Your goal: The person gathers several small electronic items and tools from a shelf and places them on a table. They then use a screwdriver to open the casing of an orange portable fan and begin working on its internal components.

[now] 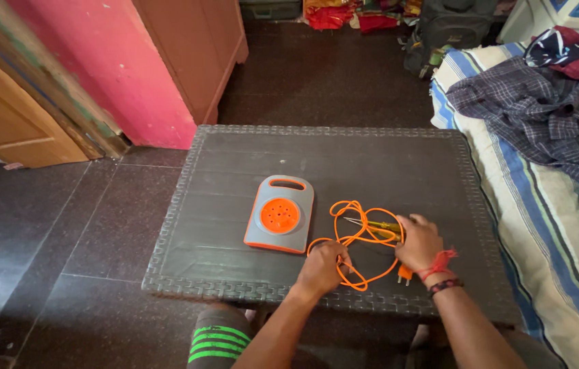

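Nearest the lens, bottom centre of the frame: both my forearms, a knee with green-striped cloth at lower left of them, and the front rim of the dark woven-pattern table [187,283].

Item 1. My left hand [321,266], just below frame centre, fingers curled down over the orange cord [354,239]. It looks closed around a strand, though the knuckles hide the fingertips, so how tight I cannot tell.

Item 2. My right hand [418,242], right of centre, red thread and dark bead band at the wrist. Fingers are bent over the yellow-handled tester screwdriver [375,225] and the cord loops beneath it; whether I grip the tool or only press on it is not shown.

Item 3. Orange cord: loose, tangled loops lying between my hands, one end running left to the reel, the orange plug [405,275] lying just below my right hand. I judge it light, limp and springy, apt to kink; best taken strand by strand near a loop's crown, or at the rigid plug body.

Item 4. Grey and orange cord reel [280,214], flat on the table left of centre, handle slot facing away. Hard plastic shell, probably light; the handle is the natural hold.

Item 5. Striped bed with crumpled checked shirt [542,113], right edge of frame.
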